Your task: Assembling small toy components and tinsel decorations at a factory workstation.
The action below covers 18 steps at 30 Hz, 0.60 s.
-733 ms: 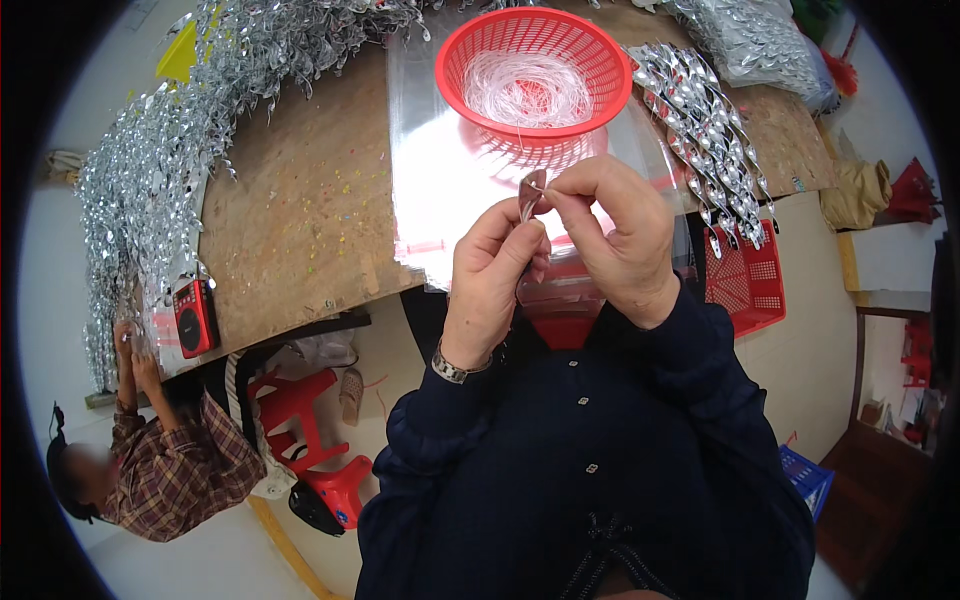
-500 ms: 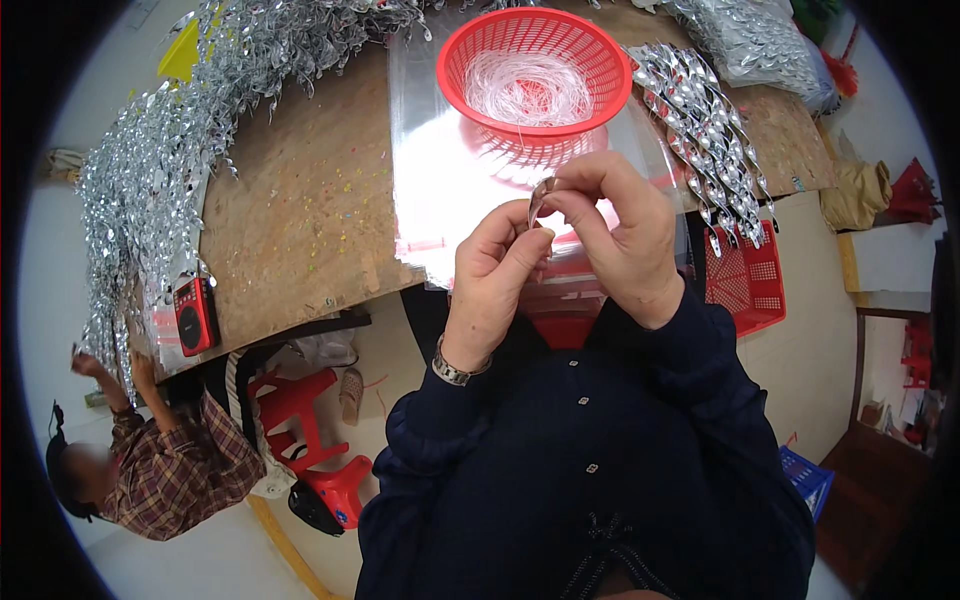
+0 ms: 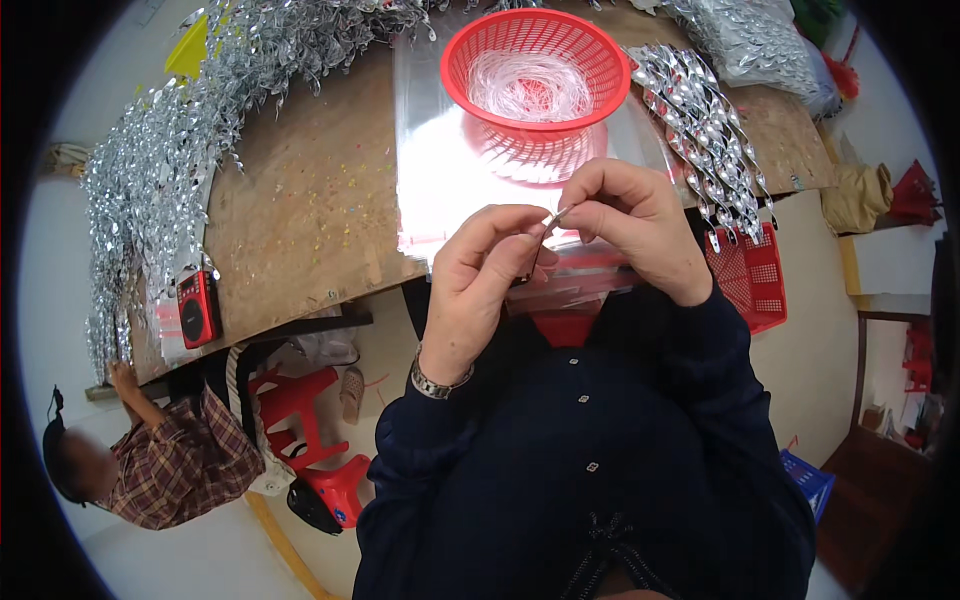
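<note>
Near the table's front edge, my left hand [image 3: 475, 275] and my right hand [image 3: 640, 230] pinch a thin, dark-silver twisted strip [image 3: 544, 243] between them. The right thumb and forefinger grip its upper end; the left fingers close around it lower down, hiding part of it. Just beyond stands a red plastic basket [image 3: 535, 127] with a coil of fine whitish, clear-looking strands [image 3: 530, 84] inside. Clear plastic sheets [image 3: 420, 165] lie beneath the basket. To the right, a bunch of silver twisted strips [image 3: 700, 135] hangs over the table edge.
Silver tinsel [image 3: 155, 190] is heaped along the left and far side of the wooden table [image 3: 300, 200]. A red radio [image 3: 197, 310] stands at its left edge. At left, a person in a plaid shirt [image 3: 190, 460] sits beside red stools [image 3: 300, 405]. A red crate [image 3: 750, 285] is at right.
My hands have drawn slightly apart, the right one moving rightward and the left one leftward, so more of the strip shows. The person at left has lowered a hand.
</note>
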Each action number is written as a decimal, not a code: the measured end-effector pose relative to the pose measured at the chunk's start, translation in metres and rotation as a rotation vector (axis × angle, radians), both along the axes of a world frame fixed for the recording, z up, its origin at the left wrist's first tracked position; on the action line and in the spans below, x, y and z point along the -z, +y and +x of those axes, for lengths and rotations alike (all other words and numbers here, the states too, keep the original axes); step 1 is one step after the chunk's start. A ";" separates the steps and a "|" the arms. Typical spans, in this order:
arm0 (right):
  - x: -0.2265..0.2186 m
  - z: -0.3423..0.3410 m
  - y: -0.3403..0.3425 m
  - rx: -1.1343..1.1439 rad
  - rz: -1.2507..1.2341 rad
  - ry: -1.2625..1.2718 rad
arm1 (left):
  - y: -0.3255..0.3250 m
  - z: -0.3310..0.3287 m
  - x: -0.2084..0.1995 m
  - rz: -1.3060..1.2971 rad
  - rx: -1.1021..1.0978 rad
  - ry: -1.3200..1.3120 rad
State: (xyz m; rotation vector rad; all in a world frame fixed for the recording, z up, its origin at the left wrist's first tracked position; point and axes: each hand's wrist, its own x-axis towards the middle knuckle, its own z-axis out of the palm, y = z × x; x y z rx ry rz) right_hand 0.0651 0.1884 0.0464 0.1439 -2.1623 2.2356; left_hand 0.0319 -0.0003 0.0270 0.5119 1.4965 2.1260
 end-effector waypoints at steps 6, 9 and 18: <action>0.003 0.004 0.001 -0.018 0.033 0.153 | -0.005 0.006 -0.019 -0.047 -0.036 0.142; 0.007 0.005 0.003 -0.012 0.114 0.339 | -0.005 0.009 -0.022 -0.088 -0.058 0.232; 0.005 0.013 0.003 0.047 0.203 0.568 | -0.005 0.009 -0.039 -0.191 -0.020 0.504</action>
